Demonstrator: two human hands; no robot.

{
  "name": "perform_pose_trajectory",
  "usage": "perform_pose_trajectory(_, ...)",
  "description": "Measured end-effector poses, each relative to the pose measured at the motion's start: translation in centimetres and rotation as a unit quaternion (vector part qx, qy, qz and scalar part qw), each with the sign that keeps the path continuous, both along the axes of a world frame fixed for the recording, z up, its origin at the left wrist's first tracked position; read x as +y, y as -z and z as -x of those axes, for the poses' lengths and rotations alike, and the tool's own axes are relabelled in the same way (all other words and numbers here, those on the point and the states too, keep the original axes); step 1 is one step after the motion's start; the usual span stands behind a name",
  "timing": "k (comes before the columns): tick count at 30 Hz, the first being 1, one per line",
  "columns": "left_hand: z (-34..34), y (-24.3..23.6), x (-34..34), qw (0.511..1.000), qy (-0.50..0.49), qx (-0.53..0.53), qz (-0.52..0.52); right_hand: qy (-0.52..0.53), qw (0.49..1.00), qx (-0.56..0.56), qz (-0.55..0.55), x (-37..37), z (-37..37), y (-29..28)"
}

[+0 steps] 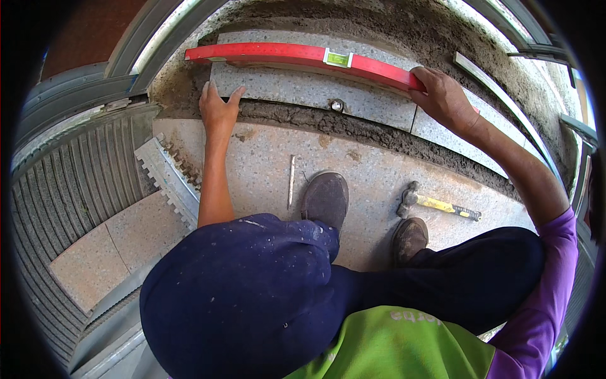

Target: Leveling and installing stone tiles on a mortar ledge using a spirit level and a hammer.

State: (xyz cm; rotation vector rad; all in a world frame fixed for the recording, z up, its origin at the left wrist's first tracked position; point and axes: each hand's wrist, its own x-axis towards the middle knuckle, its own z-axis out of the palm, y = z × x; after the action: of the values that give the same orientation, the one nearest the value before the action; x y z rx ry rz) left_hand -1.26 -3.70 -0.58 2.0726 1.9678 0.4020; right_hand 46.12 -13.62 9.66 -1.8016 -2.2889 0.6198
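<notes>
A long red spirit level [271, 52] with a green vial lies across a grey speckled tile [284, 82]. My right hand [445, 100] is closed round the level's right end. Over at the tile's left end, my left hand [219, 108] has its thumb and fingers apart, its fingertips at the tile's near edge; it holds nothing. A small round shiny thing [336, 105] sits at that near edge, its kind unclear. Rough wet mortar [297, 119] runs along the gap in front of the tile. Another speckled tile [451, 132] adjoins on the right, partly behind my right arm.
A hammer [435, 203] with a yellow and black handle lies by my right shoe [410, 237]. A thin white stick [291, 183] lies left of my other shoe [326, 199]. Toothed metal [167, 177] and ridged grey flooring [69, 183] are at left; a pale strip [499, 95] at far right.
</notes>
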Motion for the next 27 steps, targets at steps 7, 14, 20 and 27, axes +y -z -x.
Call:
perform_pose_trajectory(7,0.07,0.22,-0.04,1.0,0.0,0.002,-0.004,0.004,0.999,-0.006,0.036,0.2,0.07,-0.32)
perform_pose_trajectory(14,0.27,0.03,0.04,1.0,0.004,-0.003,-0.013,0.001,1.0,-0.005,0.031,0.31,0.17,-0.39)
perform_pose_trajectory(20,0.11,-0.09,-0.02,1.0,0.009,-0.007,-0.008,0.01,0.999,-0.009,0.045,0.36,0.27,-0.65)
perform_pose_trajectory(27,0.14,0.19,-0.09,1.0,0.004,-0.001,-0.019,0.0,1.0,-0.007,0.028,0.27,0.04,-0.28)
